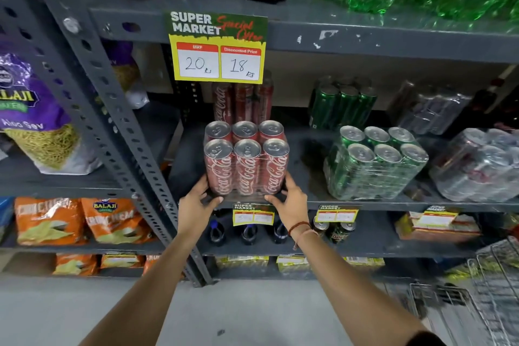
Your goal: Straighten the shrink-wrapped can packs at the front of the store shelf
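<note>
A shrink-wrapped pack of red cola cans stands upright at the front edge of the grey metal shelf. My left hand grips its lower left corner and my right hand grips its lower right corner, thumbs under the front. To the right sits a shrink-wrapped pack of green cans, turned at an angle to the shelf edge. Further right a clear-wrapped pack of silver cans sits at the front, partly cut off by the frame edge.
More red cans, green cans and a wrapped pack stand behind. A price sign hangs from the shelf above. A perforated upright post stands left, snack bags beyond it. A wire trolley is lower right.
</note>
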Available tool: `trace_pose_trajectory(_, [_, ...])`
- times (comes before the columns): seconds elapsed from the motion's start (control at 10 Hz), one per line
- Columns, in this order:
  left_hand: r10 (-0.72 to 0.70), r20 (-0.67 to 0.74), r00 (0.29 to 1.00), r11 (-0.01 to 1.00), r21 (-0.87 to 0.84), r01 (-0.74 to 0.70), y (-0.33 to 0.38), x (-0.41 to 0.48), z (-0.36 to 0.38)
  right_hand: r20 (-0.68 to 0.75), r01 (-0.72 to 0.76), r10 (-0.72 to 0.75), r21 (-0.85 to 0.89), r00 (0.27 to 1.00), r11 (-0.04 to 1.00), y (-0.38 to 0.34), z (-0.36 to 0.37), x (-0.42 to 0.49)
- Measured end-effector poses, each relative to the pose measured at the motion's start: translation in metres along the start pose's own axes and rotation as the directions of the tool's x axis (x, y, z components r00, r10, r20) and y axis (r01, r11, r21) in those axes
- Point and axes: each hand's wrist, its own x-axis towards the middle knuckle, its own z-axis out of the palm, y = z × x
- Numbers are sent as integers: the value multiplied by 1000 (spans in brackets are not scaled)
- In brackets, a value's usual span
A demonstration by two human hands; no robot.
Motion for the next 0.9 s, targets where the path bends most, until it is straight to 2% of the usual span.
trace_pose_trajectory(0.5, [-36, -34, 999, 999, 11, 36, 9, -9, -4, -2, -41, 41, -90, 999, 995, -8, -2, -14])
trace_pose_trajectory(0.7, [-50, -8, 999, 995, 88, 50, 11, 0, -9, -9, -42, 41, -106, 999, 994, -14, -2, -17])
trace_pose_trajectory(0.9, [-56, -23, 998, 993, 102, 58, 29, -12, -2, 22, 26, -24, -54, 999, 998, -22, -16, -20])
